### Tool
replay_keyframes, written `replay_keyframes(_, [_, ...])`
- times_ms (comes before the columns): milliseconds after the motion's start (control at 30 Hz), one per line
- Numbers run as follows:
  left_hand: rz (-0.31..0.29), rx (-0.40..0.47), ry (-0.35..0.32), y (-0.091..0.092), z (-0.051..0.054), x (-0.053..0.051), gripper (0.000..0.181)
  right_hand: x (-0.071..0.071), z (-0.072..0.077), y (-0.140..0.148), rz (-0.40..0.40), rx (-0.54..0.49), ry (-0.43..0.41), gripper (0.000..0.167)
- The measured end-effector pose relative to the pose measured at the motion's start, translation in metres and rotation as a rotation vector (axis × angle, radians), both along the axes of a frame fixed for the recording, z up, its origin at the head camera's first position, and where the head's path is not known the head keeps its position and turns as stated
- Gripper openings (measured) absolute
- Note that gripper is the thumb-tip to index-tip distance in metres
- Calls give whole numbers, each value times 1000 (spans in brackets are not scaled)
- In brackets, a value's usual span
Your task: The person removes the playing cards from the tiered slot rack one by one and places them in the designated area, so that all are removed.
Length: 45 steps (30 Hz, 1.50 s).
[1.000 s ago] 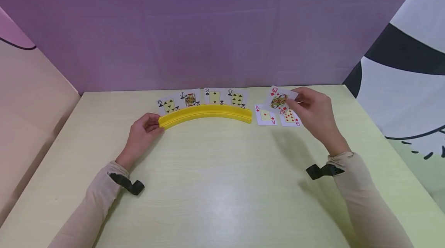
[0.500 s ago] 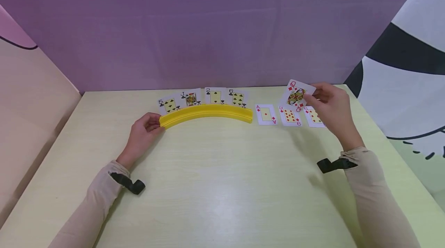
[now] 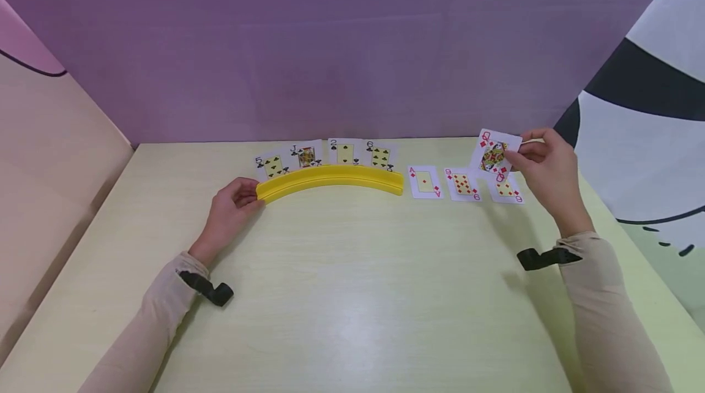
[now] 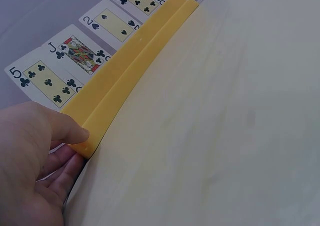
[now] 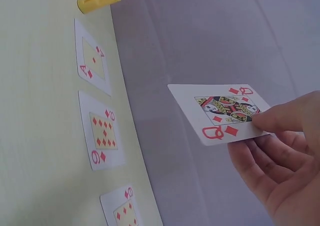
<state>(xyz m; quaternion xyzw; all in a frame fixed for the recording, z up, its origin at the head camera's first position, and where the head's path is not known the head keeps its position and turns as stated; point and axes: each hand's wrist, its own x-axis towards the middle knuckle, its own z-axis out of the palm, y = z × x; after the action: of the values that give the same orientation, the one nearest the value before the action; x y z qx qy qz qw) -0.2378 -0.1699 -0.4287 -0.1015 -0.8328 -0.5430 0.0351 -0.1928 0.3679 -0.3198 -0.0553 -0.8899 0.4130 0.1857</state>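
Note:
My right hand (image 3: 551, 175) pinches a queen of diamonds card (image 3: 494, 154), thumb on its face and fingers behind, raised above the table. Beneath it lies a diamond card (image 3: 508, 191), partly covered in the head view. A nine of diamonds (image 3: 462, 185) and an ace of diamonds (image 3: 425, 182) lie flat to its left. With thumb and fingers, my left hand (image 3: 228, 212) holds the left end of a curved yellow card holder (image 3: 330, 176). In the holder stand a five of clubs (image 4: 47, 84), jack of clubs (image 4: 77, 55), two of spades (image 4: 111, 24) and six of clubs (image 4: 140, 0).
The pale wooden table (image 3: 341, 283) ends at a purple backdrop (image 3: 341, 50) just behind the cards. Printed black-and-white cloth (image 3: 650, 136) hangs along the right side. Dark wrist cameras (image 3: 534, 258) are strapped over both sleeves.
My right hand has carried the queen of diamonds rightward, from above the ace and nine to above the third diamond card. The left hand keeps its hold on the card holder.

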Motion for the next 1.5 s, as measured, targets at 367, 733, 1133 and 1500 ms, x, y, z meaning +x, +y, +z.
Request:
replay_keyframes(367, [-12,-4,6,0,1,0,39,-4,-12,31,-88,-35,19,39])
replay_keyframes(733, [0,-6,-22,0,2,0,39,-6,-31,71,-258,-143,-164,52])
replay_keyframes(1133, [-5,2,-26,0,1,0,38,-4,-53,116,-262,-440,-262,4])
replay_keyframes(1500, [17,-25,-18,1,0,0,35,-5,-63,125,-254,-288,-384,40])
